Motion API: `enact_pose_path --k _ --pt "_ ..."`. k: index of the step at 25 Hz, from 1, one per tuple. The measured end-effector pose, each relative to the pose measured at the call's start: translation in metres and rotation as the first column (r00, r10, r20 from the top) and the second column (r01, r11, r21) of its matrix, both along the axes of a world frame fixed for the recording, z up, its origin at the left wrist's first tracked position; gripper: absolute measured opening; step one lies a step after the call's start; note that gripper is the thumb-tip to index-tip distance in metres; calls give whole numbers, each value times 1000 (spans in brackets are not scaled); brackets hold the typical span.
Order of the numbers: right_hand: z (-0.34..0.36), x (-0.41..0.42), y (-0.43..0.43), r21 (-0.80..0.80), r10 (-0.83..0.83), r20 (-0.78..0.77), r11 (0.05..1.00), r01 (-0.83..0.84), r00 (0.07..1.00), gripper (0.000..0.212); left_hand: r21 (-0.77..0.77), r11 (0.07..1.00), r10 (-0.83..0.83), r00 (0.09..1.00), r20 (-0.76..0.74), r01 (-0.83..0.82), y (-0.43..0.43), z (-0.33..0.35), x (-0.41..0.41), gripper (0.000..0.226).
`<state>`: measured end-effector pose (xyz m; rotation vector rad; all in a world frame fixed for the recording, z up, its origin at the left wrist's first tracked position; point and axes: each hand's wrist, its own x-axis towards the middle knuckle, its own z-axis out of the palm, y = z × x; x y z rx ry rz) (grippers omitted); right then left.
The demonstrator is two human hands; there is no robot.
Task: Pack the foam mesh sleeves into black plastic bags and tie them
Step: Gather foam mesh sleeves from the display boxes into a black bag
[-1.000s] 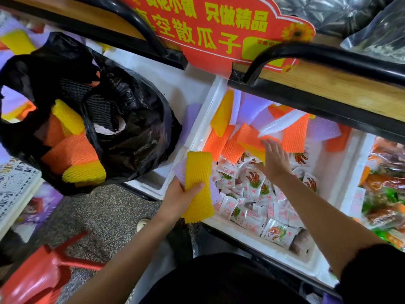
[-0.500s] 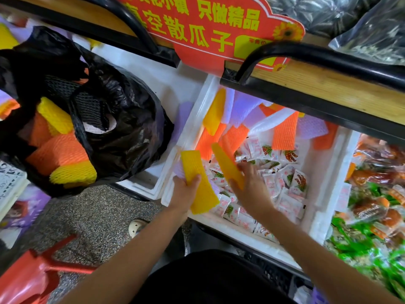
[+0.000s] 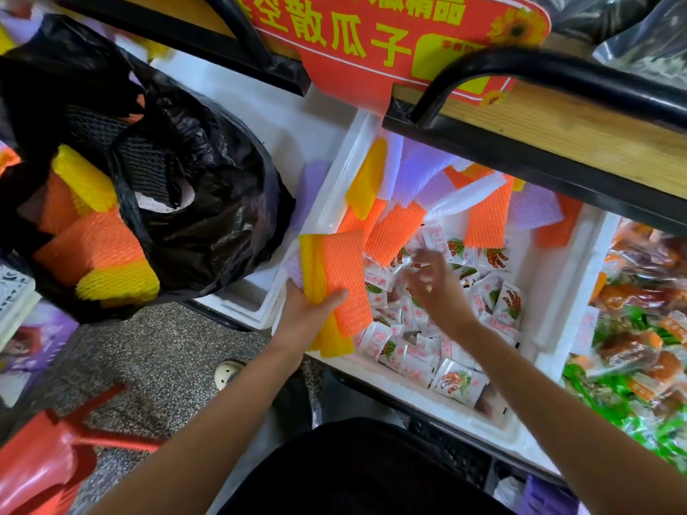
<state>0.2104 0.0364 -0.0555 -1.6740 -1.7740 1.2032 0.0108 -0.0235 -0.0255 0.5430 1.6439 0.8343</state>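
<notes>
The left hand gripped a stack of orange and yellow foam mesh sleeves, thumb across it. The right hand, blurred, fingers loosely spread, held nothing.

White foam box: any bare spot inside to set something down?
The white foam box has bare floor along its right wall, beside the small white snack packets. Its middle is crowded with packets, its far side with coloured foam mesh sleeves.

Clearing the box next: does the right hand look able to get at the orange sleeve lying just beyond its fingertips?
Probably yes: the right hand hovers over the snack packets, seemingly empty, and the orange sleeve lies uncovered just ahead.
</notes>
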Motion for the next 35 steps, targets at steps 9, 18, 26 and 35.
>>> enact_pose_path --k 9,18,26,35 --pt "-55 15 134 -251 -543 144 788 562 827 69 31 999 19 1000 -9 -18 1 -8 -4 52" --pt "1 -8 7 -165 -272 -40 951 262 961 31 -33 999 38 994 -104 -41 16 -19 9 64" --pt "13 -22 -56 -19 -5 -121 1000 3 993 53 -46 990 -130 984 121 136 17 -19 39 99" --pt "-24 45 31 216 -213 279 964 155 936 43 -39 999 -17 999 -38 16 22 -21 21 52"
